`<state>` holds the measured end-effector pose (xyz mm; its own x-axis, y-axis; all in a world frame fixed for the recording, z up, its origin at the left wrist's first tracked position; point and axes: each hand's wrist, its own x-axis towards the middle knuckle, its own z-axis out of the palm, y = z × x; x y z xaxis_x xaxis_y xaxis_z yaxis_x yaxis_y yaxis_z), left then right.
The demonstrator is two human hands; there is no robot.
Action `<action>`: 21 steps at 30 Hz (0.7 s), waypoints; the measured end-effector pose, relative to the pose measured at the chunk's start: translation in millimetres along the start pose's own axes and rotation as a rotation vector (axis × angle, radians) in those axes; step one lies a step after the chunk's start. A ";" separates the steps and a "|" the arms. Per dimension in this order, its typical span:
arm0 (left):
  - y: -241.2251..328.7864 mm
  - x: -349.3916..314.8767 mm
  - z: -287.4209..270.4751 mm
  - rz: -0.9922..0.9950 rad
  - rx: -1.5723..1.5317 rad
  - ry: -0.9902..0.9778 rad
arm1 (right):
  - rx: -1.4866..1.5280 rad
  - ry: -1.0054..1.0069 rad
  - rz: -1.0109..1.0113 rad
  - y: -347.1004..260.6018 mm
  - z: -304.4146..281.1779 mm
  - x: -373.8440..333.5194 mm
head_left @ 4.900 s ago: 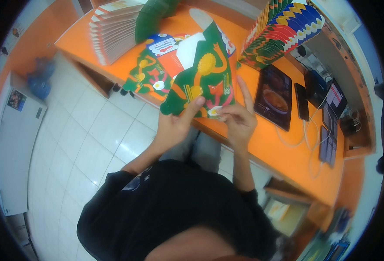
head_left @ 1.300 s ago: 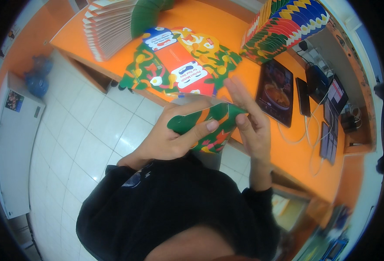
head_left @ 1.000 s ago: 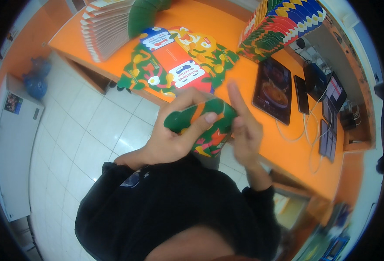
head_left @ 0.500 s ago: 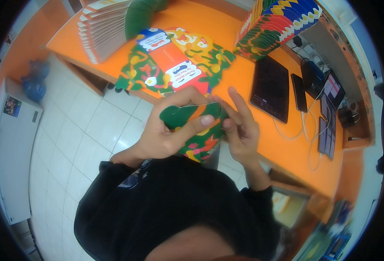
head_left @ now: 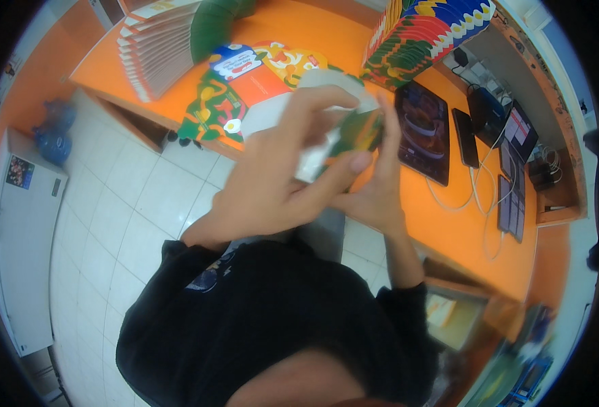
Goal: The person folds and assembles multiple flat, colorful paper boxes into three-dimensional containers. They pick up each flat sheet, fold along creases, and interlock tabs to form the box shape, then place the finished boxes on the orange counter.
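My left hand [head_left: 265,180] is clamped on a green printed card [head_left: 359,134], held up at the orange table [head_left: 448,230]; my right hand [head_left: 379,190] meets the card's right side, grip unclear. Step: apparently folding; the next move calls for aligned edges.

Smooth cardbd [head_left: 359,133], glossy flr tiles [head_left: 151,220]

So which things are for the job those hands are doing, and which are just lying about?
Seem part of the job:
green printed card between left hand and right hand
flat printed cards on the desk
left fanned stack
right fanned stack, coloured alike

Probably just lying about:
tablet
dark phone beside it
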<state>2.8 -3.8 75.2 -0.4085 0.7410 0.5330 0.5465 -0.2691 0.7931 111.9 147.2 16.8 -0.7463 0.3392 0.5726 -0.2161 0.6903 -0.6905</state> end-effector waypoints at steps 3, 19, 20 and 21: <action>-20.7 4.6 -27.0 0.382 0.058 0.218 | 0.417 0.039 0.210 14.5 -15.5 -11.8; -99.8 -40.4 -25.6 0.069 0.002 -0.054 | 0.390 -0.381 0.381 -2.8 -2.7 8.5; -103.3 -41.0 -29.3 0.048 0.010 -0.029 | 0.336 -0.337 0.346 -3.7 -5.6 15.6; -106.9 -41.1 -34.9 0.041 0.015 -0.016 | 0.240 -0.278 0.268 -3.2 -9.5 24.4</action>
<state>-64.4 -26.9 -21.2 -0.3738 0.7395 0.5598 0.5738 -0.2899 0.7660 100.4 159.3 37.1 -0.9293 0.2792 0.2418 -0.1072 0.4227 -0.8999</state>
